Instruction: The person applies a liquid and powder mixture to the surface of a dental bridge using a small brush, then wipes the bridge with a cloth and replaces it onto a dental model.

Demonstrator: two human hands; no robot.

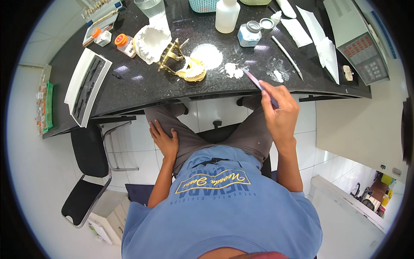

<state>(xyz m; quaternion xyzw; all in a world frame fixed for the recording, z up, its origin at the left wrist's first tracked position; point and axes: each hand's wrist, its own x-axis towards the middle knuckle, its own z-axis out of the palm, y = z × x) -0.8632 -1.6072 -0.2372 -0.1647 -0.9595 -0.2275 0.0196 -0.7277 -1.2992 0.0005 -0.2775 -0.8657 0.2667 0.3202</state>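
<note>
My left hand (164,139) lies on my left thigh with its fingers spread, holding nothing. Above the front edge of the black table (151,88), my right hand (281,111) is closed round a slim purple pointed tool (255,80). The tool's tip points to the far left, close to a patch of white crumbly material (233,70). Left of that lies a round white patch (208,56). Beside it stands a brass dental articulator (171,55), with a white plaster cast (152,43) behind it and a yellowish dental cast (192,70) in front.
A white plastic bottle (227,17) and a small open jar (249,34) stand at the back. A white pointed stick (288,58) and papers (326,58) lie right, before a grey keypad machine (360,47). Orange-capped bottles (125,44) and a white tray (87,86) are left.
</note>
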